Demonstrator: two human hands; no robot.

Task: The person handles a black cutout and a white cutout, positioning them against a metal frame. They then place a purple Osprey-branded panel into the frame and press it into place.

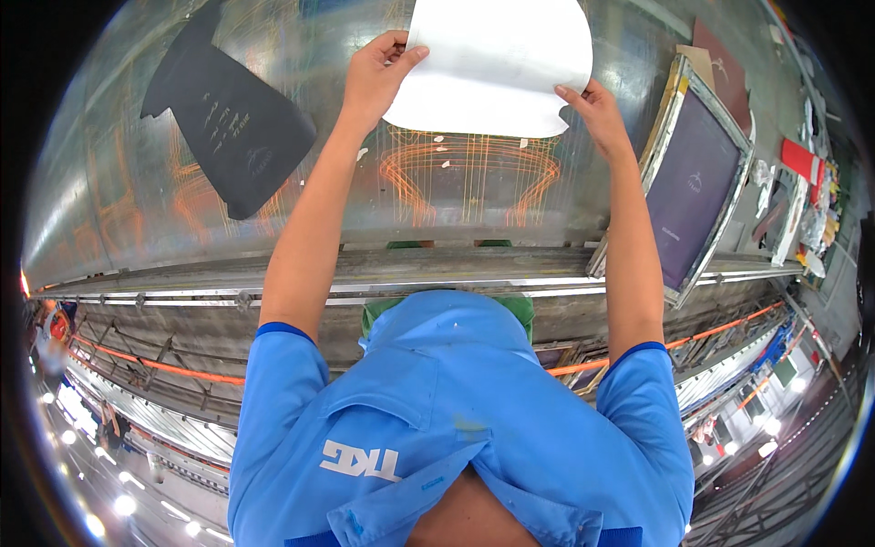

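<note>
A white sheet with a curved outline [497,68] is stretched between my two hands above the metal table [337,205]. My left hand [378,77] pinches its left edge, thumb on top. At its right edge, my right hand [592,111] grips the sheet near a small notch, fingers partly tucked behind. Below the sheet, orange curved lines [469,169] mark the tabletop. A dark shaped piece [232,128] with light handwriting lies flat to the left of my left hand. The sheet's far edge runs out of view.
A framed printing screen with purple mesh [697,182] leans on the table at the right. Brown sheets [725,73] lie behind it. A red piece [802,160] sits among scraps at the far right. A metal rail [210,278] runs along the near edge.
</note>
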